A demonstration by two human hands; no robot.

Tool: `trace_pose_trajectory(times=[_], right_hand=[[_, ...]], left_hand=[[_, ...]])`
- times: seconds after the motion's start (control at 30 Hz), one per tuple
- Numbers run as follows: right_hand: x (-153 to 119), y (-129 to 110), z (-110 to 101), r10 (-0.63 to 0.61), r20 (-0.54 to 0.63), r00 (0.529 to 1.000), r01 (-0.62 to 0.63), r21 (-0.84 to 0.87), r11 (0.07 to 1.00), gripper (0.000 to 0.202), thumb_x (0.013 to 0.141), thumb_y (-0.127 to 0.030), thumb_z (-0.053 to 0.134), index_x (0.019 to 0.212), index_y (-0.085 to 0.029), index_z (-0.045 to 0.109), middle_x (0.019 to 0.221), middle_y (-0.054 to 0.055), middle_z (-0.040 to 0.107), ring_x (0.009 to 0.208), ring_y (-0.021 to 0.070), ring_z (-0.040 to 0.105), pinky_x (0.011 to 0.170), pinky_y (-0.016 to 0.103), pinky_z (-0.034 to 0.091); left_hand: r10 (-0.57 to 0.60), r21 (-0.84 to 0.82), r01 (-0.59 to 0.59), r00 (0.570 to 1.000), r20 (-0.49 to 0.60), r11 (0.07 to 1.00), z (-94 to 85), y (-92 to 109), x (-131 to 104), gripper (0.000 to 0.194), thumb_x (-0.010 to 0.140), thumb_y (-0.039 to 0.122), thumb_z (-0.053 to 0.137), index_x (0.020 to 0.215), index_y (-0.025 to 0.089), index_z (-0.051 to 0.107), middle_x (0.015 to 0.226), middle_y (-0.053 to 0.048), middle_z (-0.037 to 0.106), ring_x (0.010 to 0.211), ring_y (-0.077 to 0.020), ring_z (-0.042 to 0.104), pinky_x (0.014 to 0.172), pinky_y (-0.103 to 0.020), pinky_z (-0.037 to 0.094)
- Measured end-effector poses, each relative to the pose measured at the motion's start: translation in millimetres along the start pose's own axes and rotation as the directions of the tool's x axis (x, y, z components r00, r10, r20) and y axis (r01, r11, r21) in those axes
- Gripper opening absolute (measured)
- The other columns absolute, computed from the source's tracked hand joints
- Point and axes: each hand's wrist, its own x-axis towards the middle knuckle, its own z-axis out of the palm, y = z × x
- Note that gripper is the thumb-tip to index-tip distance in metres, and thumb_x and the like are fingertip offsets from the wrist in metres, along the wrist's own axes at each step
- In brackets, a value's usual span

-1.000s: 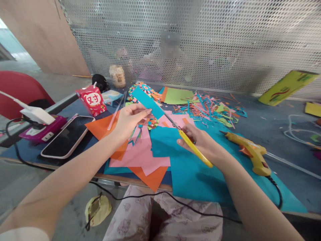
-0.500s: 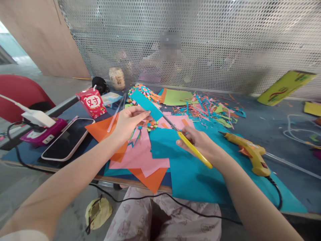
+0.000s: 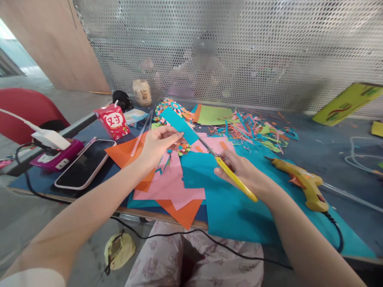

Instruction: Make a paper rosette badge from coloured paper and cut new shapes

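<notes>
Between thumb and fingers my left hand (image 3: 163, 142) pinches a blue paper strip (image 3: 175, 119), held tilted above the table. My right hand (image 3: 239, 171) grips yellow-handled scissors (image 3: 231, 175), whose blades meet the strip's right-hand edge. Whether the blades are parted there is too fine to tell. Below the hands lie pink paper (image 3: 167, 187), orange paper (image 3: 185, 213) and a large blue sheet (image 3: 239, 215). Behind the strip sits a rosette of many-coloured paper pieces (image 3: 176, 108), partly hidden by the strip and my left hand.
A yellow glue gun (image 3: 299, 179) lies at right on the blue sheet. Paper scraps (image 3: 254, 129) are heaped at the back beside green paper (image 3: 215, 114). At left are a phone (image 3: 85, 165), a purple power strip (image 3: 58, 155) and a red packet (image 3: 113, 121). A black cable (image 3: 206, 236) crosses my lap.
The whole view has shifted slightly, so things appear a little farther right. Both hands keep the same hold, with the scissors still at the strip's edge.
</notes>
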Motion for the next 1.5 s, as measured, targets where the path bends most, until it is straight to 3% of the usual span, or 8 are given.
trace_pose_trajectory(times=[0.23, 0.53, 0.93, 1.5], right_hand=[[2.8, -0.3, 1.3, 0.030, -0.038, 0.999, -0.032, -0.037, 0.999, 0.038, 0.074, -0.059, 0.045, 0.077, -0.023, 0.033, 0.054, -0.004, 0.041, 0.048, 0.0131, 0.038, 0.047, 0.026, 0.027], [1.9, 1.4, -0.6, -0.052, -0.040, 0.998, 0.049, -0.076, 0.996, 0.035, 0.078, -0.056, 0.046, 0.075, -0.023, 0.033, 0.056, -0.004, 0.040, 0.049, 0.0127, 0.041, 0.047, 0.025, 0.028], [3.5, 8.1, 5.1, -0.031, -0.069, 0.997, 0.029, -0.034, 0.999, 0.037, 0.077, -0.058, 0.045, 0.076, -0.023, 0.034, 0.054, -0.005, 0.041, 0.047, 0.0122, 0.038, 0.045, 0.025, 0.026], [1.5, 0.1, -0.8, -0.038, -0.025, 0.999, 0.038, -0.017, 0.999, 0.033, 0.079, -0.052, 0.050, 0.075, -0.024, 0.032, 0.053, -0.006, 0.039, 0.045, 0.0110, 0.033, 0.045, 0.024, 0.022]], left_hand=[[-0.011, -0.016, 0.011, 1.000, 0.014, 1.000, -1.0, -2.7, 1.5, 0.026, 0.055, 0.028, 0.079, 0.065, 0.013, 0.059, 0.060, -0.003, 0.068, 0.051, -0.0132, 0.063, 0.047, -0.022, 0.047], [-0.027, -0.023, 0.027, 0.999, 0.025, 0.999, 1.2, -0.5, -1.9, 0.024, 0.056, 0.025, 0.078, 0.064, 0.013, 0.059, 0.059, -0.003, 0.068, 0.054, -0.0129, 0.063, 0.047, -0.021, 0.047], [-0.058, -0.054, 0.059, 0.998, 0.024, 0.997, 1.7, 0.2, -1.8, 0.024, 0.054, 0.025, 0.079, 0.063, 0.014, 0.060, 0.059, -0.001, 0.067, 0.056, -0.0144, 0.065, 0.047, -0.021, 0.047], [-0.088, 0.002, 0.088, 0.995, 0.035, 0.996, 3.2, 1.8, -4.2, 0.028, 0.052, 0.028, 0.080, 0.065, 0.015, 0.059, 0.059, -0.002, 0.067, 0.064, -0.0198, 0.068, 0.051, -0.025, 0.051]])
